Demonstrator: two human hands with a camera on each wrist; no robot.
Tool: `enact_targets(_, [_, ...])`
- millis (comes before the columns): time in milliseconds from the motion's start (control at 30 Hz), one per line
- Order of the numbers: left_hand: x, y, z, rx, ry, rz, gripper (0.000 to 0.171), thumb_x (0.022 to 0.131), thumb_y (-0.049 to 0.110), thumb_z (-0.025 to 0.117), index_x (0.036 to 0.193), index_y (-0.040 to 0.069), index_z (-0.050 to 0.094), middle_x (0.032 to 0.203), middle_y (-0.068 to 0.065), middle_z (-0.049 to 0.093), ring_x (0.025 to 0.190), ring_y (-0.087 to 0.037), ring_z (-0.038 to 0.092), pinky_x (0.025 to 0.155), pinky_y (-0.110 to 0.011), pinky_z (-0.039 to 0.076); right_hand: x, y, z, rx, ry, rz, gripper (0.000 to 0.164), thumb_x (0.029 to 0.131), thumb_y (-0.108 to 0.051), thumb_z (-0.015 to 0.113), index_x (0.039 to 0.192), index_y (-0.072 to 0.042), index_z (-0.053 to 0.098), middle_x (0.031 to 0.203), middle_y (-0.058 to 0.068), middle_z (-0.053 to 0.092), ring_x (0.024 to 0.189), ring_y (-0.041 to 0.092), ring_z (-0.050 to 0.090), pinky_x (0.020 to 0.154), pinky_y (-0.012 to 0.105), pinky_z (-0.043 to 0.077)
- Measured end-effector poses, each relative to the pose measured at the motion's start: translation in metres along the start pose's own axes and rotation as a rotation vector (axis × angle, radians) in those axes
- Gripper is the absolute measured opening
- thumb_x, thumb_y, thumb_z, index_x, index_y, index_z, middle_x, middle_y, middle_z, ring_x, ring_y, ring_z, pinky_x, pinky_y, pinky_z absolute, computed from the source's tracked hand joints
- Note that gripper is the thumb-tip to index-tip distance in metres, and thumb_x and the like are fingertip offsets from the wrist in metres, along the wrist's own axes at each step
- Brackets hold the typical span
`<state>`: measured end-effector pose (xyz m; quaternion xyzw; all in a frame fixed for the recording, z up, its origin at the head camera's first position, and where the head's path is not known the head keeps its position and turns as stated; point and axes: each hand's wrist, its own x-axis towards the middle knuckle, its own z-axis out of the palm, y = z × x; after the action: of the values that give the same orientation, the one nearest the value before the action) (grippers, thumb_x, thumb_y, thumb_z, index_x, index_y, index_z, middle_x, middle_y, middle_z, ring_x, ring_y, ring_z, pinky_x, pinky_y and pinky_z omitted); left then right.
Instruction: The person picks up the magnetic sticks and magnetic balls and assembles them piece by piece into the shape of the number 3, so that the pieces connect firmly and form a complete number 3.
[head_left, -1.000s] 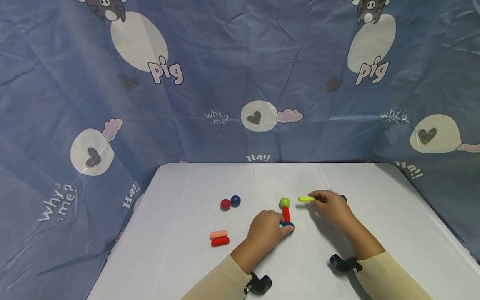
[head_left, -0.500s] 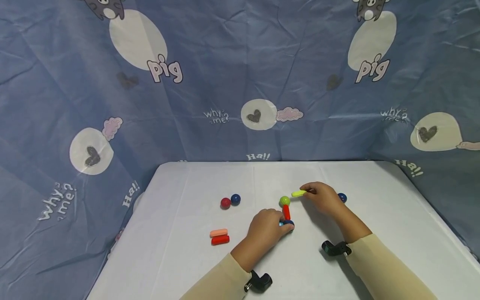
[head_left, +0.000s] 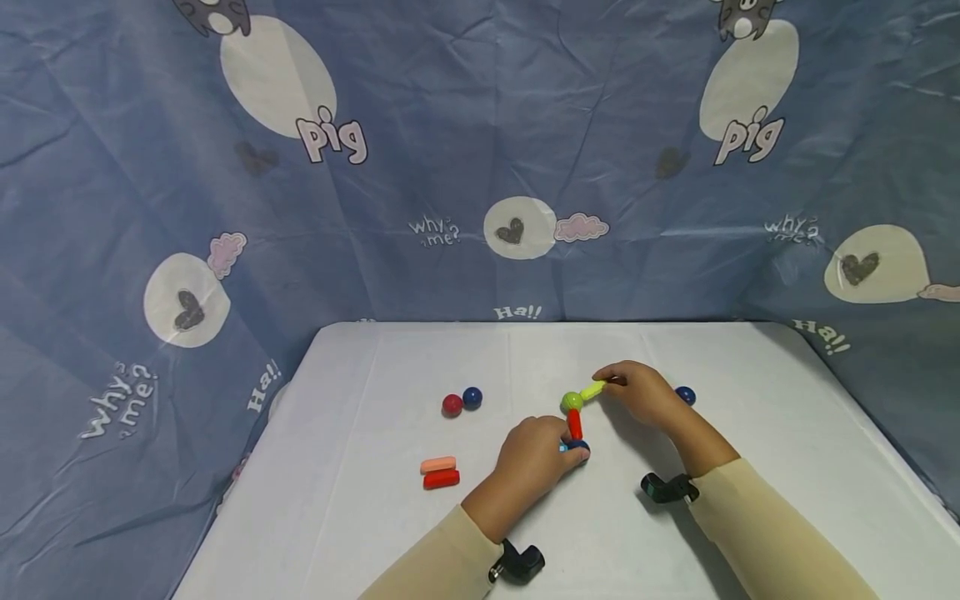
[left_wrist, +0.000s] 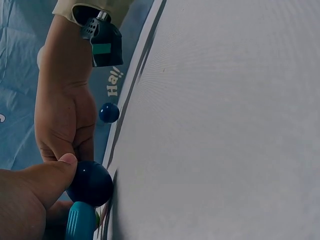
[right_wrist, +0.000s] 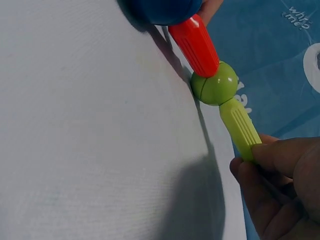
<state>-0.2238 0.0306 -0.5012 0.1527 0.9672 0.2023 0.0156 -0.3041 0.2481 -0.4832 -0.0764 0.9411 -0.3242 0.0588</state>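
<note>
My right hand (head_left: pixel 637 393) pinches a yellow-green ribbed rod (right_wrist: pixel 240 127) between thumb and fingers. The rod's far end meets a green ball (right_wrist: pixel 216 86). From that ball a red rod (right_wrist: pixel 197 47) runs to a dark blue ball (left_wrist: pixel 91 184). My left hand (head_left: pixel 531 454) grips this blue ball, thumb on its side. A light blue rod (left_wrist: pixel 81 220) joins the same ball and is mostly covered by the left hand in the head view. Whether the yellow-green rod is fully seated in the green ball I cannot tell.
On the white table (head_left: pixel 375 533) a red ball (head_left: pixel 452 406) and a blue ball (head_left: pixel 472 397) sit side by side. Nearer lie a peach rod (head_left: pixel 438 465) and another red rod (head_left: pixel 441 479). One more blue ball (head_left: pixel 686 395) rests beyond the right wrist.
My right hand has moved left and slightly away from me, bringing the yellow-green rod from apart to touching the green ball. The left hand has stayed on the blue ball.
</note>
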Motion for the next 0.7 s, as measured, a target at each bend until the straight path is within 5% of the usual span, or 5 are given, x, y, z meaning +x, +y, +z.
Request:
enact_targets(133, [-0.001,0.001,-0.001,0.0,-0.008,0.002,0.035,0.087,0.058,0.08,0.085,0.023,0.076,0.071,0.013,0.057,0.07,-0.009,0.05,0.061,-0.025,0.04,0.002,0.001,0.0,0.047,-0.016,0.003,0.027,0.105,-0.015,0.063,0.13,-0.01,0.072,0.135,0.016,0.068,0.124,0.035,0.064,0.1,0.051,0.054])
enact_targets(267, [-0.001,0.0,-0.001,-0.003,-0.012,-0.007,0.035,0.087,0.058,0.08,0.086,0.023,0.076,0.071,0.012,0.057,0.07,-0.009,0.05,0.062,-0.025,0.04,0.005,0.001,0.003,0.21,-0.034,0.035,0.035,0.106,-0.018,0.062,0.138,-0.005,0.064,0.135,0.018,0.067,0.121,0.032,0.065,0.098,0.043,0.055])
enact_targets(533, [0.0,0.001,-0.001,-0.006,-0.003,0.006,0.036,0.087,0.057,0.08,0.084,0.022,0.075,0.069,0.012,0.055,0.069,-0.01,0.049,0.061,-0.025,0.039,0.009,-0.007,0.016,0.888,-0.141,0.198,0.048,0.112,-0.013,0.046,0.154,0.01,0.036,0.138,0.019,0.059,0.106,0.007,0.066,0.094,0.021,0.056])
enact_targets(700, [-0.001,0.001,-0.003,-0.006,-0.009,0.012,0.036,0.088,0.057,0.079,0.084,0.021,0.074,0.069,0.012,0.055,0.07,-0.009,0.049,0.061,-0.025,0.039,0.013,-0.015,0.023,0.925,-0.108,0.224,0.048,0.113,-0.016,0.047,0.152,0.01,0.039,0.12,0.009,0.063,0.1,0.009,0.065,0.089,0.021,0.057])
